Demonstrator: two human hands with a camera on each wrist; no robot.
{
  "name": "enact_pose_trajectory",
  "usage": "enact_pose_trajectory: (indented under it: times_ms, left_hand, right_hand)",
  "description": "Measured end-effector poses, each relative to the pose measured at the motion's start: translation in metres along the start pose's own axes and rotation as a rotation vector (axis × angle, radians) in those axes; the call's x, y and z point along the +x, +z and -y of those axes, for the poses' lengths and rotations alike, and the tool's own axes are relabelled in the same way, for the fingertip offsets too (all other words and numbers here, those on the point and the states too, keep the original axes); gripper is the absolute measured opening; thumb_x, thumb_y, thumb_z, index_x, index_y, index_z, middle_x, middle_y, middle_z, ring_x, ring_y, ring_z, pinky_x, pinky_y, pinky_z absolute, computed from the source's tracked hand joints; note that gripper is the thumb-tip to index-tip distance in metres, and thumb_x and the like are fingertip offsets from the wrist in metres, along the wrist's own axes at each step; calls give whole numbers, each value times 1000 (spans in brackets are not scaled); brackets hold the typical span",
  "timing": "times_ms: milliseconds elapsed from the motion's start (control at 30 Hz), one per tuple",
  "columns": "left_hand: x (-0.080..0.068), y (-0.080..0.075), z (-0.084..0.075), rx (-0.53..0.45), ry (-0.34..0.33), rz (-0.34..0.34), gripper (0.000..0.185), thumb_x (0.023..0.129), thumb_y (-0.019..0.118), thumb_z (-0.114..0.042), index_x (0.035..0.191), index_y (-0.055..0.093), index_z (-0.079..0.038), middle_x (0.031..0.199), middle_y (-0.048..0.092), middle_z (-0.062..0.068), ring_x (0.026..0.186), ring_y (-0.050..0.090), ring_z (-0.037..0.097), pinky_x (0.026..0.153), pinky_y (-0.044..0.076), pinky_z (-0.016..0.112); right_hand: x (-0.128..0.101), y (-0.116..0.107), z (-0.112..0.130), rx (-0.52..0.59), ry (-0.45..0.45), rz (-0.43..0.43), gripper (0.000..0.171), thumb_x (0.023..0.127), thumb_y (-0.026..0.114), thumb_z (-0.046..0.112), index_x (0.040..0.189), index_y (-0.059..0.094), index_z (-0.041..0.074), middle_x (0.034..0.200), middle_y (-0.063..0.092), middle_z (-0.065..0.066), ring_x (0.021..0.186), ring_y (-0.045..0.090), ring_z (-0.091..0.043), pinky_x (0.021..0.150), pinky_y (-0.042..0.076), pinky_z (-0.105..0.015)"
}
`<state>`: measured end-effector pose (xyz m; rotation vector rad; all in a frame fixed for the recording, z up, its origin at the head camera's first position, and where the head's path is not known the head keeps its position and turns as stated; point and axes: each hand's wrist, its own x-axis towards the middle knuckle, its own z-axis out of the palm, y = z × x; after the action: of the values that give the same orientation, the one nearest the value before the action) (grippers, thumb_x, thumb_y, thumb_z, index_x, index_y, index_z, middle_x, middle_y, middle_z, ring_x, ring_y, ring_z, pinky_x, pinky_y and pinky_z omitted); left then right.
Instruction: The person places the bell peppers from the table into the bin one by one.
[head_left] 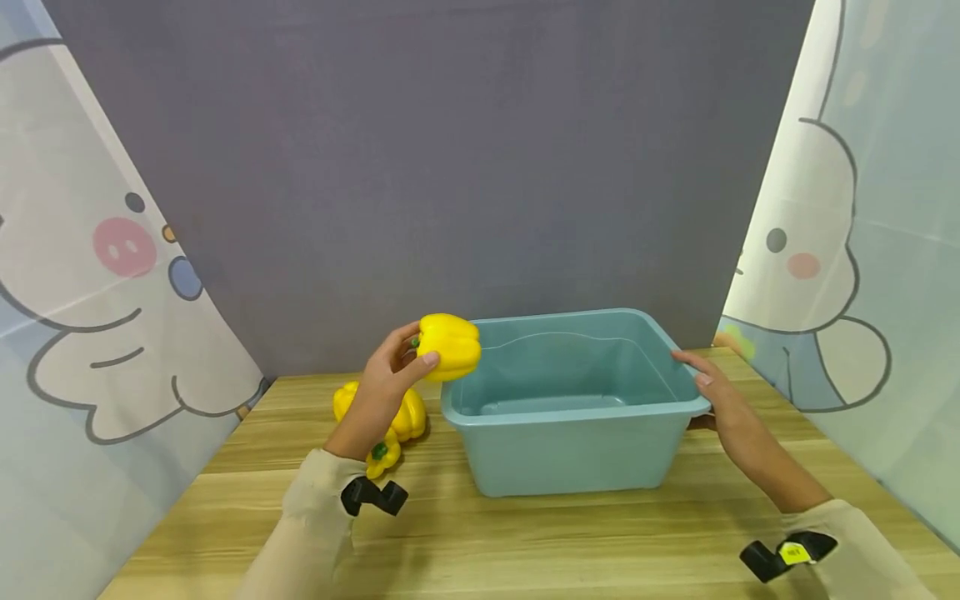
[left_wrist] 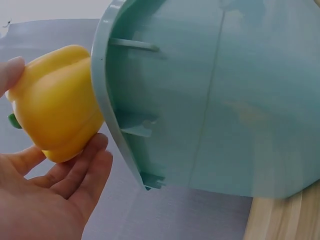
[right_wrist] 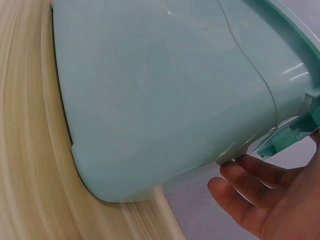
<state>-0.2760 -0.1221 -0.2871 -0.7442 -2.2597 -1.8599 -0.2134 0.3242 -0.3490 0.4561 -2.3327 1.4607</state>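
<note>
My left hand (head_left: 397, 367) grips a yellow bell pepper (head_left: 450, 346), held in the air at the left rim of a teal plastic tub (head_left: 570, 454). In the left wrist view the pepper (left_wrist: 57, 102) sits between my thumb and fingers, right beside the tub's rim (left_wrist: 102, 85). My right hand (head_left: 708, 387) holds the tub's right rim, thumb on top and fingers under the lip. The right wrist view shows those fingers (right_wrist: 250, 187) curled beneath the rim (right_wrist: 295, 125). Water fills the lower part of the tub.
Two more yellow peppers (head_left: 408, 412) lie on the wooden table (head_left: 525, 542) left of the tub, partly behind my left wrist. A grey backdrop (head_left: 420, 167) and cartoon-printed curtains (head_left: 97, 275) close in the table's back and sides.
</note>
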Motion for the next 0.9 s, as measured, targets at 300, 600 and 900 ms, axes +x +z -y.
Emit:
enact_pose_trajectory:
  times_ms: [300,600,900]
  left_hand:
    - [18,-3,-5,76,-49,74,72,94,68,-49,153,38,-22,143,50,4,125,54,23,104,44,48]
    - [29,-4,-11,147,-30,77,74,93,68,-51,153,39,-20,140,52,6,121,57,23,99,48,48]
    - [38,-4,-16,217,-56,148,72,90,72,-50,150,44,-20,128,58,5,112,60,23,91,53,44]
  right_hand:
    - [0,0,1,10,-3,7,49,111,20,30,156,29,12,143,34,-7,102,53,-4,70,54,-35]
    - [0,1,2,-11,-5,19,51,111,19,33,156,27,11,146,31,-12,105,53,-9,71,55,-36]
    - [-1,1,0,-11,-10,18,50,112,19,32,157,26,11,146,31,-6,105,52,-7,70,55,-36]
